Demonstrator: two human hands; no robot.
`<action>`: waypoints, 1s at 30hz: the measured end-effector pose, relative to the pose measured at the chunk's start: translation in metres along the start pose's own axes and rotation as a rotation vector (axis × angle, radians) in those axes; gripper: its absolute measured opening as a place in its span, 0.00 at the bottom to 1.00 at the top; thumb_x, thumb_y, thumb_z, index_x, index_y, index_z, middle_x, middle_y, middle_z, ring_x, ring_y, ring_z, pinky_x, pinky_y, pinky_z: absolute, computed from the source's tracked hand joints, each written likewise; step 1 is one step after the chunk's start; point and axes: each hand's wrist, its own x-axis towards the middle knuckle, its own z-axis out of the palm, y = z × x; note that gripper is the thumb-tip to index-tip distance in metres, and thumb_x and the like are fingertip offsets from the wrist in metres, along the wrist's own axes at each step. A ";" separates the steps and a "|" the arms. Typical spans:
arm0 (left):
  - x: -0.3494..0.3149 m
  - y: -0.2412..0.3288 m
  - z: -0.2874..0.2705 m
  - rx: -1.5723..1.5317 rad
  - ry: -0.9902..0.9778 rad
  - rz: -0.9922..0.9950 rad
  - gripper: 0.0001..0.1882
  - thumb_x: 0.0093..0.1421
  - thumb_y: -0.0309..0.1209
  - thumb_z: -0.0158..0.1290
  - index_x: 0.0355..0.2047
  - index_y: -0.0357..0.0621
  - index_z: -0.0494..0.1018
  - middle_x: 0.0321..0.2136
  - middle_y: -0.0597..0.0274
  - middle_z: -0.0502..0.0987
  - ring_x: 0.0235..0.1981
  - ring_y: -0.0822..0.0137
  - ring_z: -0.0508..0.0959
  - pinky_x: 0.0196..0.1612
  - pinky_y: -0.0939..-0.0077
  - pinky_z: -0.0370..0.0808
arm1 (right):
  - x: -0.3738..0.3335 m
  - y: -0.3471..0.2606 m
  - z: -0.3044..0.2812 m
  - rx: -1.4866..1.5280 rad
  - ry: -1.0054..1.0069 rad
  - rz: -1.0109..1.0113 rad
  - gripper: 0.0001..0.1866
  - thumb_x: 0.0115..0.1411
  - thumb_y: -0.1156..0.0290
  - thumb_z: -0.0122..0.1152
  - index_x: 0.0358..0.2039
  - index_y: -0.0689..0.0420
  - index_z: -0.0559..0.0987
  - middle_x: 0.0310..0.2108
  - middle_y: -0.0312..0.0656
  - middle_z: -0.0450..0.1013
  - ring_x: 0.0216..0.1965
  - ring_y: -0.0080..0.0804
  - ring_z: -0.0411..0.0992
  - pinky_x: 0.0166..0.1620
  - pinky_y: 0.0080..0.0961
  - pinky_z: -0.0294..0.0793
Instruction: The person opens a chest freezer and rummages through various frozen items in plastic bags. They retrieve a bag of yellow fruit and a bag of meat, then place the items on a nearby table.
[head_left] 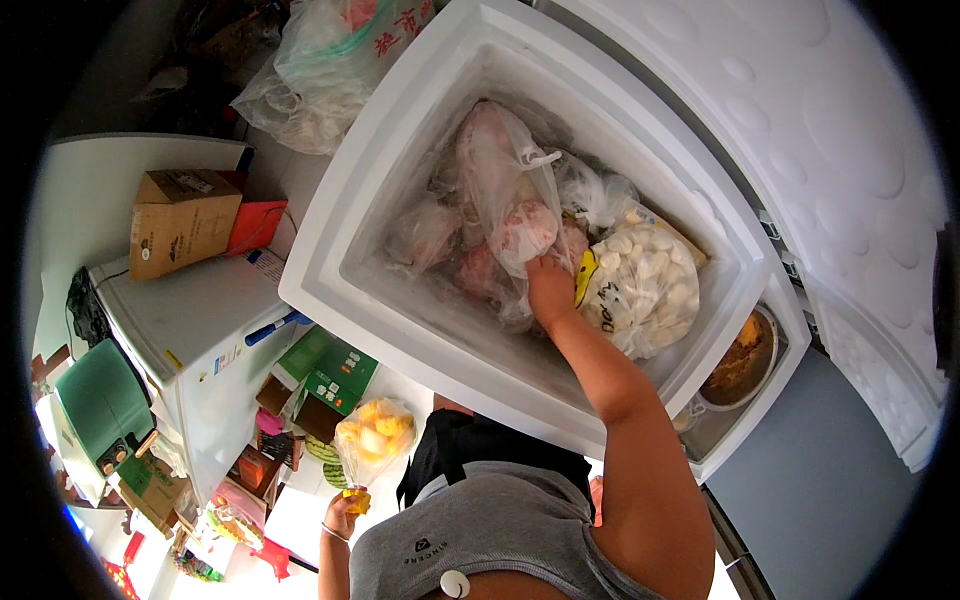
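My right hand [551,288] reaches down into an open white chest freezer [330,230]. Its fingers are closed at the lower end of a clear plastic bag of pinkish frozen meat [527,228]; the fingertips are partly hidden. Just right of that hand lies a clear bag of round white pieces [650,285], like dumplings, with dark writing on it. More bagged pinkish meat [428,230] sits left of it. Outside the freezer, low on the left, my left hand [343,513] is closed on a clear bag of yellow chunks [375,435].
The raised freezer lid [800,130] stands at the right. A metal bowl of brown food [745,365] sits in the freezer's side compartment. To the left are a white cabinet-like appliance [200,310], a cardboard box [180,225] and green boxes [335,375]. Plastic bags [320,80] lie behind.
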 end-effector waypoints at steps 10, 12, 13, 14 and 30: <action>-0.001 -0.002 -0.002 -0.012 -0.002 0.015 0.21 0.46 0.32 0.51 0.41 0.31 0.70 0.34 0.54 0.75 0.35 0.62 0.76 0.42 0.71 0.73 | 0.008 0.001 -0.010 0.270 0.041 0.142 0.15 0.50 0.78 0.52 0.40 0.63 0.72 0.38 0.53 0.71 0.39 0.53 0.70 0.41 0.41 0.70; -0.002 -0.001 0.001 -0.018 0.000 0.041 0.21 0.47 0.31 0.51 0.41 0.31 0.71 0.34 0.54 0.75 0.35 0.62 0.76 0.42 0.71 0.74 | 0.011 0.010 0.005 0.331 0.235 0.156 0.17 0.49 0.79 0.52 0.42 0.63 0.72 0.41 0.52 0.71 0.39 0.53 0.70 0.41 0.40 0.68; -0.003 0.001 0.002 -0.020 0.004 0.050 0.21 0.47 0.31 0.51 0.41 0.31 0.71 0.34 0.54 0.75 0.35 0.62 0.76 0.42 0.71 0.74 | 0.016 0.015 0.010 0.409 0.295 0.253 0.18 0.50 0.80 0.52 0.44 0.63 0.71 0.41 0.53 0.71 0.39 0.51 0.70 0.41 0.39 0.68; -0.004 0.003 0.002 -0.023 0.010 0.049 0.21 0.47 0.31 0.51 0.41 0.31 0.71 0.34 0.54 0.75 0.35 0.62 0.76 0.42 0.71 0.74 | 0.024 0.021 0.015 0.486 0.354 0.349 0.19 0.51 0.80 0.51 0.46 0.63 0.71 0.42 0.53 0.71 0.38 0.49 0.71 0.41 0.37 0.68; -0.007 -0.010 0.006 -0.065 0.006 0.031 0.21 0.47 0.30 0.51 0.42 0.30 0.70 0.35 0.54 0.75 0.36 0.62 0.76 0.41 0.72 0.74 | 0.118 0.066 0.004 1.015 0.130 0.763 0.21 0.48 0.80 0.51 0.46 0.63 0.74 0.38 0.53 0.74 0.39 0.44 0.73 0.42 0.32 0.70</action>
